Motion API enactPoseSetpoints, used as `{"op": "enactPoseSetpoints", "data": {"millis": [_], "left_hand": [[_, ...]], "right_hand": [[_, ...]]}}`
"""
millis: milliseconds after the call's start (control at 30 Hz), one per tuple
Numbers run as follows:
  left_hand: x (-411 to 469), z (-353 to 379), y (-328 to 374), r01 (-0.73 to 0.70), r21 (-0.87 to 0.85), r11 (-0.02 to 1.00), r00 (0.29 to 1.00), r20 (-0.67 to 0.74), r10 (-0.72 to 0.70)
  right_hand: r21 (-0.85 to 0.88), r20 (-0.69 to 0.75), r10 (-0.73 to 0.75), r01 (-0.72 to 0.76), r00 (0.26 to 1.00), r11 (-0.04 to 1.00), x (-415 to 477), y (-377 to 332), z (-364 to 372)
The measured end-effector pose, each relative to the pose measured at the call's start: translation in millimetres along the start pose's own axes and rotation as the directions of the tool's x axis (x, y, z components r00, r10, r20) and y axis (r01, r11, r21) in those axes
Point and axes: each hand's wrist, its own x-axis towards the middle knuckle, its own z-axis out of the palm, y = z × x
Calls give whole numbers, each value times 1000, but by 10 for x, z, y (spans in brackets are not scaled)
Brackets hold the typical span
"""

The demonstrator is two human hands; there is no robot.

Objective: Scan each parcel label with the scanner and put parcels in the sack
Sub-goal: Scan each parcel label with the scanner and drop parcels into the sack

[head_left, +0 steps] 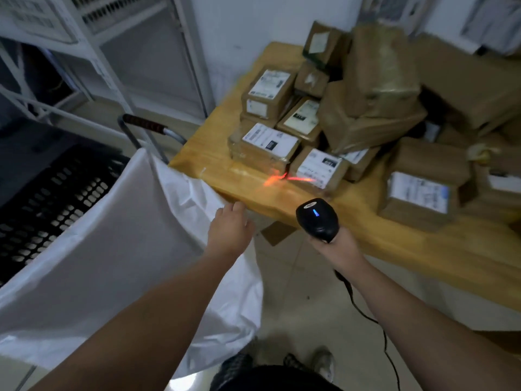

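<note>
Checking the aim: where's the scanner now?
Head view, centre-right: the scanner is gripped in the right hand, before the near edge of the wooden table.

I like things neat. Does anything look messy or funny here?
The parcels on the table are heaped crookedly, a big taped one tilting on top. The scanner's red light lands mostly on wood, missing the nearest label. A brown scrap lies on the floor.

Black scanner [317, 220], white sack [112, 244], brown parcels [377, 88], seemingly yellowish wooden table [366, 221]

Glossy black plastic scanner [317, 220], matt white woven sack [118, 235], smooth varnished wood table [394, 244], brown cardboard parcels [383, 69] under shiny tape.
</note>
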Motion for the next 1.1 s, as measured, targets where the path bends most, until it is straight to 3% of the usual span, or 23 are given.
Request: {"op": "enactPoseSetpoints", "data": {"millis": [267,533,700,867,1100], "left_hand": [[-12,371,1164,-89,-78,993,993,67,94],[64,689,1920,-160,-138,977,969,168,182],[259,801,2327,-208,-161,965,940,241,243],[629,840,2664,-312,-161,936,861,369,350],[1049,1000,2938,-487,-78,870,736,499,457]], "right_hand": [[42,-108,89,-85,990,996,-58,257,-1279],[91,-137,244,-233,960,968,-116,502,-1994],[225,-223,304,-254,926,940,-14,564,-2286],[491,-265,492,-323,829,809,179,575,-2439],[479,-201,603,-459,772,748,394,661,-2572]]}}
